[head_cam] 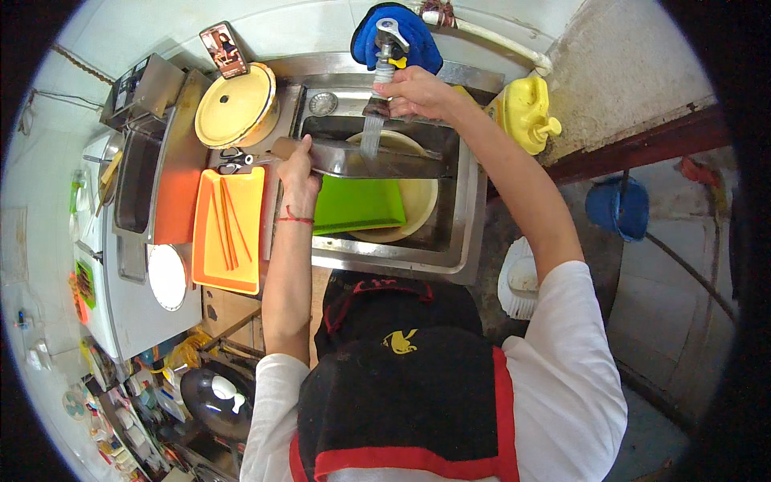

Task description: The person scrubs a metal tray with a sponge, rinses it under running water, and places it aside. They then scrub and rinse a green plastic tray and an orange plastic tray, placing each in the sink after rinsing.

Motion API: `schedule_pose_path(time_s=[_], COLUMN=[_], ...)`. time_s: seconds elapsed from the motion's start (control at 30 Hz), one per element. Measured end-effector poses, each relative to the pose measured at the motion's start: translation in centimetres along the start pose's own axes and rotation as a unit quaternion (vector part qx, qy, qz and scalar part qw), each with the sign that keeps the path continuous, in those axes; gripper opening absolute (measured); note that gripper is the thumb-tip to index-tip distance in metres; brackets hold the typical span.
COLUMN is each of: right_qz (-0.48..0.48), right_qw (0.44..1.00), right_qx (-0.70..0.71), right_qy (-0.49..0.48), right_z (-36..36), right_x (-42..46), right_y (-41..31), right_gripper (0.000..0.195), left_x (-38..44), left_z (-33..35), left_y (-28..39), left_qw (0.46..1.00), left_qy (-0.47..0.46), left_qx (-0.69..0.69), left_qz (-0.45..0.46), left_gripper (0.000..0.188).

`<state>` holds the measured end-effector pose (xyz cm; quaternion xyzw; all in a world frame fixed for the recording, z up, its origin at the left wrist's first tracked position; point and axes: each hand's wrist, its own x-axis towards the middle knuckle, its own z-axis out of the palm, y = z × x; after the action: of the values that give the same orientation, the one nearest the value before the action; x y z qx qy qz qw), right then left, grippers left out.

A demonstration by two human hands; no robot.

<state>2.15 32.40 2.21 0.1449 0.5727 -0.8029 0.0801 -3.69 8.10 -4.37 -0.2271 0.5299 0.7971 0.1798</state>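
My left hand [299,175], with a red string at the wrist, grips the brown handle of a wide metal blade, seemingly a cleaver [391,164], held over the sink [476,229]. My right hand [415,93] holds the spout end of the faucet [383,66], and water streams down onto the metal. Below the blade a green plastic tray [361,205] rests on a pale round basin [421,211] inside the sink. A small metal strainer [323,103] lies at the sink's back left corner. Behind the faucet hangs a blue cloth [424,48].
Left of the sink are black-handled scissors [234,159], an orange tray [202,241] with several sticks, and a lidded enamel pot [232,108] with a phone [224,49] behind it. A yellow jug [521,114] stands at the right. A blue bucket [602,205] sits beyond, lower right.
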Motion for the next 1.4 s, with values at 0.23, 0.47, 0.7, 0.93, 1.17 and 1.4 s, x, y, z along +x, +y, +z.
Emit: schedule_pose_path(time_s=[0.23,0.47,0.7,0.93,1.17,1.4], right_qz=[0.004,-0.014,0.000,0.054,0.033,-0.142], right_qw=[0.996,0.966,0.938,0.942,0.906,0.935], right_qx=[-0.075,-0.254,-0.346,-0.330,-0.421,-0.315], right_qy=[-0.041,0.039,0.040,-0.010,0.024,0.081], right_z=[-1.2,-0.7,-0.7,-1.7,-1.7,-3.5], right_x=[0.5,0.9,1.2,0.5,1.2,2.1], right_y=[-0.2,-0.5,-0.9,-2.0,-1.6,6.4], right_gripper=[0.020,0.019,0.025,0.026,0.031,0.062], left_x=[-0.8,-1.2,-3.2,-2.9,-2.8,-5.0], left_z=[0.5,-0.3,-0.7,-1.1,-2.6,-4.6], left_y=[0.6,1.7,3.5,4.1,4.9,5.4], left_qw=[1.000,1.000,1.000,0.998,0.997,0.996], left_qy=[-0.018,0.008,0.008,0.040,0.033,0.023], left_qx=[-0.022,-0.016,-0.018,-0.037,-0.062,-0.069], left_qz=[-0.011,-0.014,0.011,0.015,0.025,0.047], left_gripper=[0.028,0.030,0.027,0.025,0.025,0.029])
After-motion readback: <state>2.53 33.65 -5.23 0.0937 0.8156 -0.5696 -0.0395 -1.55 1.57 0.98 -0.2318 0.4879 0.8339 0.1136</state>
